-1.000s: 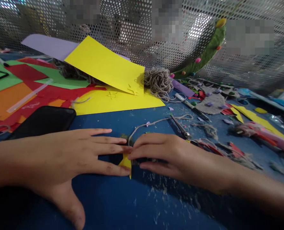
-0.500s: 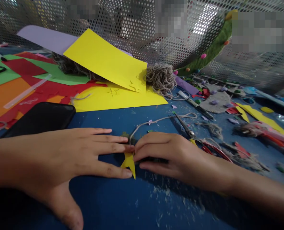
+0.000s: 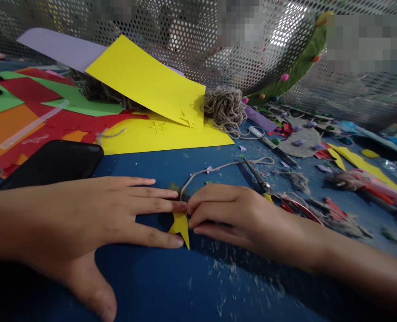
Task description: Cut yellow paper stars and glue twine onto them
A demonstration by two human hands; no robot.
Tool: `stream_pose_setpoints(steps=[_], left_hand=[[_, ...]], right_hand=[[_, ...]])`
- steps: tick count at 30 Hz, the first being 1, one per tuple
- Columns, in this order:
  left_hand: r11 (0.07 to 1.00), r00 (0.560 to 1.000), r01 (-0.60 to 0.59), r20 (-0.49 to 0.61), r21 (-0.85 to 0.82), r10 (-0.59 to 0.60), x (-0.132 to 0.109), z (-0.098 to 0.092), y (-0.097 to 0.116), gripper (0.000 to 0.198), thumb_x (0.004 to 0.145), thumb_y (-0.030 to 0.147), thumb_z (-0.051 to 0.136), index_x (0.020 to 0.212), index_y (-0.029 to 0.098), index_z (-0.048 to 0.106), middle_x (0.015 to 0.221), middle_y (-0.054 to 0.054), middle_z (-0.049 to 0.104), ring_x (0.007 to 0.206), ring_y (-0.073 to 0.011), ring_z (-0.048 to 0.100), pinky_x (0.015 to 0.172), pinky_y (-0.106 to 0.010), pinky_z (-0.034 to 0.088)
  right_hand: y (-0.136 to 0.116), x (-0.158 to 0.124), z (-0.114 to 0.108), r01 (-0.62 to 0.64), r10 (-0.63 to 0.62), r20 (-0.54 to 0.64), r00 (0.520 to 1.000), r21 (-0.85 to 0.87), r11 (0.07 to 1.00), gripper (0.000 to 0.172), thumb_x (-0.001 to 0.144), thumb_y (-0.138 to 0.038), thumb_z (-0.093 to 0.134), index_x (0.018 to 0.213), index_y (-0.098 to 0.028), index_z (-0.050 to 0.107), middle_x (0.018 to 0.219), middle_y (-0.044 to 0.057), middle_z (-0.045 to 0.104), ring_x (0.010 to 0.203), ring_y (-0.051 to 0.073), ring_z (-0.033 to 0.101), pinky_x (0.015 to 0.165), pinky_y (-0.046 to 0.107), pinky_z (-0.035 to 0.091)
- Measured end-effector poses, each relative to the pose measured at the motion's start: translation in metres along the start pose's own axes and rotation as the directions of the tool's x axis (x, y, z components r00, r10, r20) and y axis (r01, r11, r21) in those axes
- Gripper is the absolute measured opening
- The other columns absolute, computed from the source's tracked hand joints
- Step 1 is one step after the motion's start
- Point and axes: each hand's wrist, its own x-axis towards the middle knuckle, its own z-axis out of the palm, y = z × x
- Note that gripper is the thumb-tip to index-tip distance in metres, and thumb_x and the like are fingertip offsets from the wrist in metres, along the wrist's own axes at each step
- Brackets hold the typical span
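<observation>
A small yellow paper star (image 3: 179, 223) lies on the blue table, partly hidden by my fingers. My left hand (image 3: 118, 219) is spread flat, its middle fingertips touching the star and its thumb stretched toward me. At the star's right edge, the fingers of my right hand (image 3: 228, 214) are bunched in a pinch. Grey yarn (image 3: 198, 172) curves from the right down to the star and disappears between the two hands, where the fingertips hide its end. Behind my right hand lie open scissors (image 3: 263, 184) with red and yellow handles.
A black phone (image 3: 54, 163) lies beyond my left hand. Farther back are yellow sheets (image 3: 145, 80), red paper (image 3: 67, 123) and a ball of grey yarn (image 3: 224, 109). To the right lie a pen (image 3: 274, 147), a pink glue gun (image 3: 366, 183) and scraps. A perforated metal screen (image 3: 185, 40) stands behind.
Both hands hold nearly the same pose at the star; the right fingertips have shifted very slightly. The whole view has moved a little, so background things sit slightly higher and farther left.
</observation>
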Motion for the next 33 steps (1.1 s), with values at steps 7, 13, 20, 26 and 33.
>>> stream_pose_setpoints(steps=[7, 13, 20, 26, 33], left_hand=[[0.999, 0.999, 0.03, 0.014, -0.034, -0.03, 0.002, -0.01, 0.006, 0.071, 0.062, 0.056, 0.059, 0.125, 0.039, 0.032, 0.138, 0.0, 0.023, 0.124, -0.0257, 0.027, 0.103, -0.043, 0.016], [0.999, 0.998, 0.046, 0.037, -0.004, -0.045, 0.004, -0.013, 0.009, 0.072, 0.06, 0.057, 0.06, 0.125, 0.036, 0.035, 0.137, -0.004, 0.026, 0.123, -0.0277, 0.028, 0.102, -0.046, 0.017], [0.998, 0.998, 0.059, 0.03, -0.012, -0.058, 0.002, -0.012, 0.011, 0.071, 0.061, 0.056, 0.06, 0.124, 0.036, 0.036, 0.136, -0.004, 0.028, 0.123, -0.0285, 0.028, 0.1, -0.048, 0.02], [0.999, 0.999, 0.02, 0.027, -0.028, -0.02, 0.004, -0.015, 0.012, 0.069, 0.063, 0.054, 0.06, 0.124, 0.033, 0.037, 0.137, -0.004, 0.025, 0.123, -0.028, 0.027, 0.101, -0.047, 0.019], [0.997, 1.0, -0.007, 0.014, -0.074, 0.008, 0.002, -0.014, 0.007, 0.07, 0.061, 0.055, 0.06, 0.124, 0.037, 0.037, 0.137, -0.001, 0.026, 0.122, -0.0272, 0.03, 0.101, -0.044, 0.021]], right_hand=[[-0.004, -0.003, -0.012, -0.098, 0.101, -0.055, 0.993, 0.067, 0.993, 0.014, 0.082, -0.019, 0.047, 0.091, -0.014, 0.056, 0.09, 0.003, 0.059, 0.081, 0.008, 0.053, 0.073, 0.02, 0.044], [-0.009, -0.002, -0.01, -0.053, 0.053, 0.005, 0.999, -0.013, 0.998, 0.018, 0.084, -0.015, 0.042, 0.094, -0.011, 0.058, 0.1, 0.006, 0.054, 0.093, 0.009, 0.049, 0.082, 0.02, 0.04], [-0.006, 0.001, 0.0, -0.033, 0.034, 0.031, 0.999, -0.04, 0.999, 0.021, 0.085, -0.015, 0.041, 0.097, -0.012, 0.058, 0.099, 0.006, 0.051, 0.094, 0.009, 0.047, 0.085, 0.021, 0.038], [-0.015, -0.005, -0.026, -0.092, 0.079, -0.092, 0.993, -0.148, 0.985, 0.02, 0.084, -0.016, 0.043, 0.099, -0.015, 0.056, 0.094, 0.004, 0.057, 0.084, 0.008, 0.052, 0.074, 0.02, 0.042], [-0.001, -0.059, -0.097, -0.685, 0.254, -0.671, 0.696, -0.516, 0.514, 0.017, 0.074, -0.032, 0.054, 0.069, -0.016, 0.052, 0.061, 0.0, 0.055, 0.055, 0.006, 0.048, 0.055, 0.023, 0.035]])
